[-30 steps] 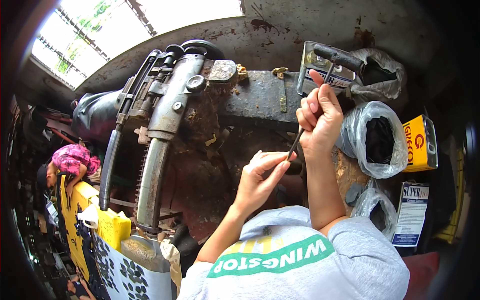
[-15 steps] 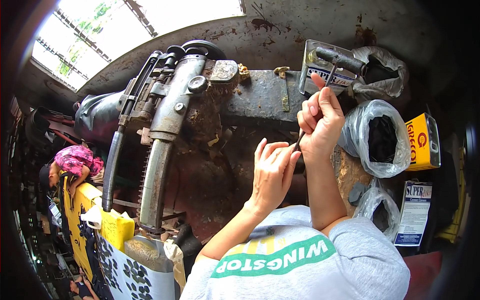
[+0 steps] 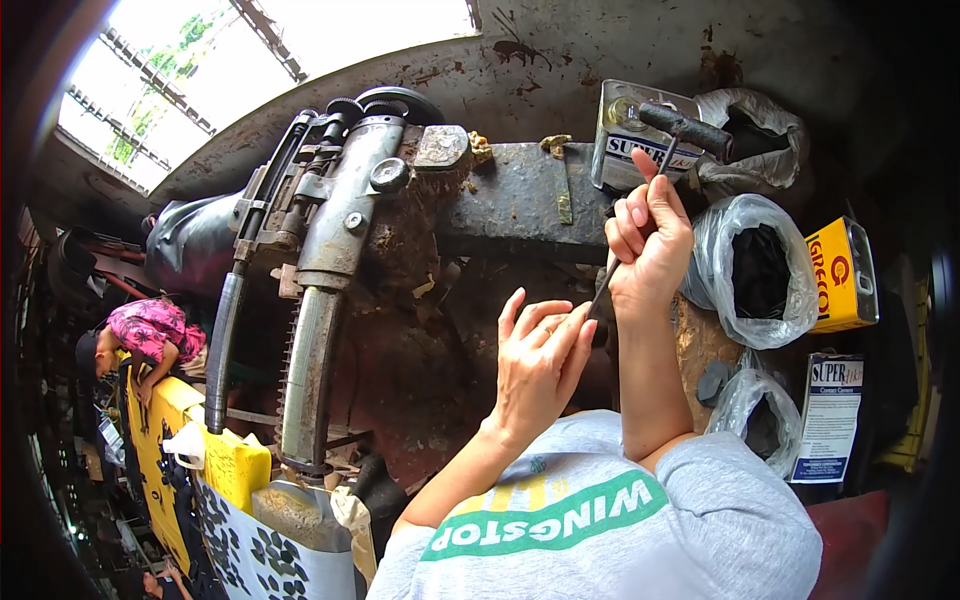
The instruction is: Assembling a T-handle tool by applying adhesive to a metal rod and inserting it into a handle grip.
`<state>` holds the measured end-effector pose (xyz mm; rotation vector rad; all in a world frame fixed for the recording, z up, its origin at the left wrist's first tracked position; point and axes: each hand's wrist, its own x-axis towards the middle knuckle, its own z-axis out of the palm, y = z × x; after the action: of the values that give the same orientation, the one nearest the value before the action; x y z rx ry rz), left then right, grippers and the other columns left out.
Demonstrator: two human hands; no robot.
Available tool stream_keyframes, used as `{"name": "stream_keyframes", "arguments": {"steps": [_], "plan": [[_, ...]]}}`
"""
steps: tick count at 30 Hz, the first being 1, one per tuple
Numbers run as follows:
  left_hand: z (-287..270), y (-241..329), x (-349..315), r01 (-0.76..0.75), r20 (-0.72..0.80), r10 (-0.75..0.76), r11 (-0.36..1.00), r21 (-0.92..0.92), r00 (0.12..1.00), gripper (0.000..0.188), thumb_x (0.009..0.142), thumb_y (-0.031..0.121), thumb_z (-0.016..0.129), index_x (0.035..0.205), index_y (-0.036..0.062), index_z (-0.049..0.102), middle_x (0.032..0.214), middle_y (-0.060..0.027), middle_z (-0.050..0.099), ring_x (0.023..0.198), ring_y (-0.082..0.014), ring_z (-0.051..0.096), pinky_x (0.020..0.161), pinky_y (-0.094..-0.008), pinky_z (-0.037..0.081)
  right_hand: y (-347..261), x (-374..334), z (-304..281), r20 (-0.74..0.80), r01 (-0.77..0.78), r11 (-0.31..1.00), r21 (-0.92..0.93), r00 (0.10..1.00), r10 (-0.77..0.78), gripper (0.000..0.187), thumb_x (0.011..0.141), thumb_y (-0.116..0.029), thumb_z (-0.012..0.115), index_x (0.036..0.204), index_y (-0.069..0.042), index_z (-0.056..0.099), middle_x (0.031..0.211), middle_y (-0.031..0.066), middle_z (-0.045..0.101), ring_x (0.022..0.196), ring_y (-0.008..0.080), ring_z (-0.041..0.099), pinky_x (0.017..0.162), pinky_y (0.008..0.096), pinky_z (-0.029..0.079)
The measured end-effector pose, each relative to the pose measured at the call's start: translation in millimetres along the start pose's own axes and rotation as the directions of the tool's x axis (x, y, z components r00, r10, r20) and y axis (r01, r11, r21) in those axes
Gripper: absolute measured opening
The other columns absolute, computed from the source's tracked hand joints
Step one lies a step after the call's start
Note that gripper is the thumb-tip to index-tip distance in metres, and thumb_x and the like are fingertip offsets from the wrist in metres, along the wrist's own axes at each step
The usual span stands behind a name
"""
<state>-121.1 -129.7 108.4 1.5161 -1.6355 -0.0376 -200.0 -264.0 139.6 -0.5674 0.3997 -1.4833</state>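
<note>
My right hand (image 3: 650,235) is closed round the thin metal shaft of a T-shaped tool (image 3: 687,130). Its thick, dark, worn crosspiece sticks out above the fist, and one finger is raised beside the shaft. Below that fist a thin dark length (image 3: 603,287) runs down in line with the shaft; whether it is the same piece I cannot tell. My left hand (image 3: 540,365) pinches its lower end between thumb and fingertips, the other fingers loosely bent. Both hands are held up before my chest, right of a heavy metal sewing-machine-like arm (image 3: 335,230).
A dark metal bench (image 3: 510,195) extends behind my hands. A metal can (image 3: 625,135), open plastic bags with dark contents (image 3: 710,265), a yellow can (image 3: 840,275) and a white-blue can (image 3: 828,420) stand at right. A yellow jug (image 3: 237,470) is at lower left; a person in pink (image 3: 155,335) bends beyond.
My hands have moved slightly apart, so more of the thin dark length shows between them. The scene has shifted slightly left in view.
</note>
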Motion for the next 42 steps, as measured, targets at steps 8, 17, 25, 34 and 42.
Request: {"name": "stream_keyframes", "arguments": {"steps": [8,17,25,34,42], "plan": [[-10,-16,-10,0.246,0.245,-0.151,0.871,-0.425,0.958,0.022,0.093,0.008,0.06,0.112,0.0033,0.069,0.108,-0.0061,0.071,0.103,-0.0159,0.064,0.103,-0.0411,0.037,0,7,-7,0.113,-0.043,0.996,0.083,0.993,0.033,0.034,0.103,-0.02,0.044,0.122,0.005,0.054,0.063,-0.0028,0.038,0.044,0.0039,0.024,0.038,0.0206,0.019],[-28,-37,9,0.5,0.431,-0.254,0.398,-0.769,0.866,0.044,0.098,0.03,0.056,0.126,-0.0026,0.058,0.119,-0.0149,0.065,0.113,-0.0195,0.059,0.104,-0.0354,0.04,2,-5,8,0.207,-0.094,0.994,0.064,0.975,0.079,0.035,0.103,-0.022,0.043,0.124,0.004,0.053,0.063,-0.003,0.037,0.043,0.0035,0.022,0.037,0.0202,0.018],[-20,-20,13,0.653,0.603,-0.251,0.318,-0.687,0.757,0.029,0.098,0.025,0.058,0.102,0.0,0.071,0.089,-0.0053,0.072,0.079,-0.0023,0.056,0.067,-0.0177,0.039,5,-12,14,0.2,-0.166,0.984,0.07,0.968,0.149,0.035,0.103,-0.021,0.044,0.123,0.005,0.054,0.062,-0.0023,0.039,0.042,0.003,0.023,0.036,0.02,0.017],[-24,-32,-6,0.628,0.637,-0.061,-0.119,-0.769,0.768,0.041,0.098,0.016,0.053,0.131,-0.0076,0.051,0.117,-0.0183,0.065,0.114,-0.0195,0.058,0.102,-0.0329,0.041,10,-10,13,0.239,-0.255,0.962,0.1,0.944,0.226,0.035,0.103,-0.022,0.042,0.123,0.005,0.054,0.062,-0.0028,0.038,0.042,0.0035,0.022,0.036,0.0207,0.017],[-18,-42,-4,0.653,0.657,-0.103,-0.072,-0.754,0.747,0.054,0.101,0.042,0.043,0.124,-0.005,0.059,0.116,-0.0183,0.066,0.116,-0.0211,0.057,0.106,-0.0403,0.036,13,-11,16,0.27,-0.272,0.957,0.096,0.933,0.238,0.036,0.104,-0.022,0.041,0.123,0.005,0.054,0.062,-0.0027,0.038,0.043,0.0036,0.023,0.036,0.0206,0.018]]}}
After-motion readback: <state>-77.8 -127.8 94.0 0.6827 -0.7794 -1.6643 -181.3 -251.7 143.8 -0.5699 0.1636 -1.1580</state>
